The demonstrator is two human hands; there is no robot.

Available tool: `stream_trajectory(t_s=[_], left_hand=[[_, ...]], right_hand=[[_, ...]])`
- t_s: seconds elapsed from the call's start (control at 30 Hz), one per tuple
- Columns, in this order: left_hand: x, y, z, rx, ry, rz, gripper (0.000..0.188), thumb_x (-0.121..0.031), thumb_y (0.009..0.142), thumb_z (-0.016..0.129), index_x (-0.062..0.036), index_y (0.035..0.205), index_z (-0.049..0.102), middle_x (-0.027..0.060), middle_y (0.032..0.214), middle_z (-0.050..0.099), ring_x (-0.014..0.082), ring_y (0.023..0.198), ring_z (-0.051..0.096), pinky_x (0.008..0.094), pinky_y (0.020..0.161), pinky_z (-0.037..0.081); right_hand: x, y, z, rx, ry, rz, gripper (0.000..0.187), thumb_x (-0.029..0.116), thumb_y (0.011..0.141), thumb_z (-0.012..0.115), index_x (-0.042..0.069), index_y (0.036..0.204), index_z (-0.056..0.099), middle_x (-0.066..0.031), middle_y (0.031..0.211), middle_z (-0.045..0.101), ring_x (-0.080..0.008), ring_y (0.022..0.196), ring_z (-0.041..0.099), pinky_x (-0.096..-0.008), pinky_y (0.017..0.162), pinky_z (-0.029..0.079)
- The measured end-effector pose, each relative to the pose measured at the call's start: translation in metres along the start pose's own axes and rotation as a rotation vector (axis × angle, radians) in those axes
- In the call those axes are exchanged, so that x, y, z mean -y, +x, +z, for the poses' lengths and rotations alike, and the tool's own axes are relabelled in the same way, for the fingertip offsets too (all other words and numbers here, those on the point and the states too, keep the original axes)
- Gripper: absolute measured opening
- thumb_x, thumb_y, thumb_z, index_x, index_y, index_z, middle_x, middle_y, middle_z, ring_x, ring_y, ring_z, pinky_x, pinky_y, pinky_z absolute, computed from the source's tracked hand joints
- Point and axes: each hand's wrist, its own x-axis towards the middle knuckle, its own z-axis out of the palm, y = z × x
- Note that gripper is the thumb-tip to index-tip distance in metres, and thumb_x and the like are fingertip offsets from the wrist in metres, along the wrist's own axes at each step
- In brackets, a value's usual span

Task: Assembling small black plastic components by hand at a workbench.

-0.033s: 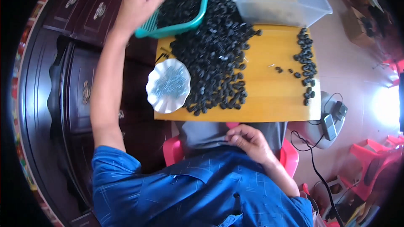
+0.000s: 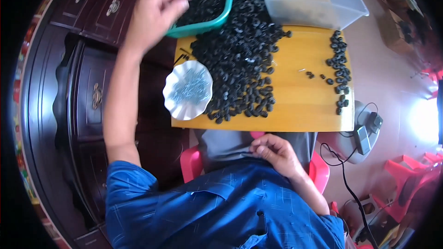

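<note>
My left hand (image 2: 157,16) hovers at the left rim of a green plastic basket (image 2: 203,26), which holds many small black parts. Its fingers are half bent, with the thumb a little apart, blurred; nothing shows between them. My right hand (image 2: 277,153) is low over my lap, in front of the table's near edge. Its thumb and fingers are pinched together, and what they may hold is too small to make out. Between the basket and the near edge spreads a heap of small black ring-like parts (image 2: 237,60). A white scalloped bowl (image 2: 177,110) holds small, thin, shiny metal pieces.
On the yellow table (image 2: 300,106), a column of black parts (image 2: 340,71) lines the right edge. A clear plastic bin (image 2: 318,11) stands at the far right. Dark wooden cabinets (image 2: 87,87) flank the left. A black adapter (image 2: 362,139) with cables lies right of the table.
My left hand has come slightly nearer to me at the basket. The whole view has shifted a little; my right hand stays pinched over my lap.
</note>
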Motion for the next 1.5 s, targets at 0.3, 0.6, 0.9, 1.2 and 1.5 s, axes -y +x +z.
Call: stream_trajectory(t_s=[0.3,0.6,0.9,1.2,1.5], left_hand=[[-0.070,-0.237,0.086,0.018,0.018,-0.173,0.020,-0.010,0.082,0.075,-0.0066,0.100,0.070,0.0084,0.088,0.067,0.0290,0.076,0.068,0.0373,0.065,0.054],[-0.066,-0.285,0.126,-0.046,0.164,-0.154,0.037,-0.016,0.074,0.081,-0.0078,0.108,0.068,0.0062,0.096,0.064,0.0292,0.082,0.067,0.0402,0.067,0.055],[-0.055,-0.290,0.138,-0.074,0.164,-0.094,0.026,-0.011,0.077,0.078,-0.0082,0.097,0.062,0.0061,0.096,0.064,0.0275,0.082,0.066,0.0398,0.067,0.054],[-0.065,-0.286,0.142,-0.134,-0.097,-0.070,0.021,-0.001,0.077,0.076,-0.0058,0.093,0.063,0.0098,0.090,0.068,0.0304,0.078,0.069,0.0389,0.068,0.055],[-0.115,-0.275,0.173,0.150,-0.818,-0.326,0.022,-0.002,0.088,0.069,-0.0006,0.110,0.068,0.0060,0.086,0.067,0.0116,0.069,0.060,0.0258,0.065,0.049]], right_hand=[[-0.003,0.004,0.010,0.014,-0.041,0.010,0.019,0.009,0.103,0.057,-0.002,0.118,0.061,-0.0072,0.107,0.069,-0.0119,0.098,0.064,-0.0282,0.091,0.053],[-0.010,0.003,0.008,-0.055,-0.163,-0.091,0.018,0.012,0.101,0.060,-0.002,0.112,0.064,-0.0071,0.103,0.070,-0.0144,0.096,0.065,-0.0296,0.091,0.053],[-0.008,0.005,0.008,-0.088,-0.230,-0.072,0.017,0.008,0.102,0.058,-0.003,0.113,0.063,-0.0059,0.101,0.069,-0.0106,0.090,0.061,-0.0262,0.086,0.051],[0.007,0.007,0.004,-0.206,-0.208,-0.144,0.014,0.007,0.101,0.058,-0.003,0.110,0.064,-0.0049,0.097,0.068,-0.0111,0.089,0.061,-0.0262,0.087,0.050],[0.080,0.043,-0.030,-0.655,-1.208,-0.513,0.012,0.007,0.089,0.067,0.002,0.100,0.068,-0.0119,0.081,0.068,-0.0221,0.067,0.066,-0.0317,0.063,0.052]])
